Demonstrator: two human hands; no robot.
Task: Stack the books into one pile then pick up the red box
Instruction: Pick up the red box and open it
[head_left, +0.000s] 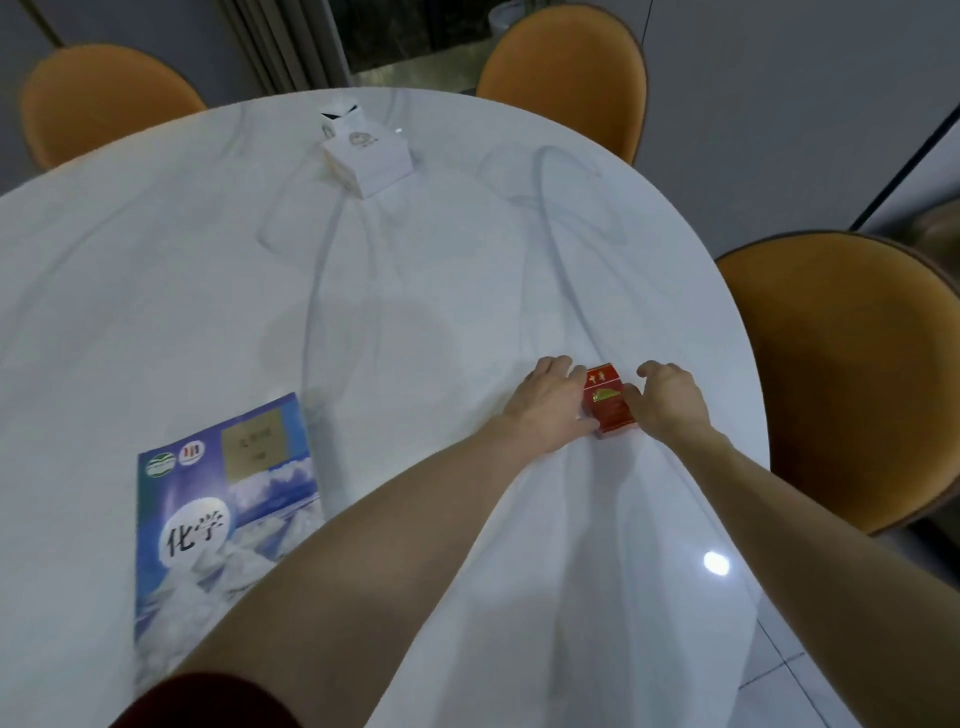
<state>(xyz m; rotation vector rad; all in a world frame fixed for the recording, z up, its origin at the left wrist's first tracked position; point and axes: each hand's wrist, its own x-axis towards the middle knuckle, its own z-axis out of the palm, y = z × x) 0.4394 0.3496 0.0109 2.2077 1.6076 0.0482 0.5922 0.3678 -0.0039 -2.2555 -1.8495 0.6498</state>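
The left forearm crosses the lower corner of the blue book (223, 499), hiding part of its cover, so it is not possible to tell whether more books lie under it. A dark red sleeve (202, 699) is cut off at the bottom edge. The gold print on the red box (609, 399) is too small to read. The box sits on the table (182, 270) toward its right side, well apart from the book. The left hand (545, 402) lies against the box's left face, fingers held together and curled along it. The right hand (670, 400) touches the right face with the thumb, the other fingers bent and slightly apart above it. Whether the box is lifted off the surface cannot be told.

The table is round, white with faint grey veins, and glossy, with 1 bright light reflection near the right arm. A white box (366, 156) stands at the far side. 3 orange chairs (563, 67) surround the table. Grey walls, a curtain and pale floor tiles lie beyond.
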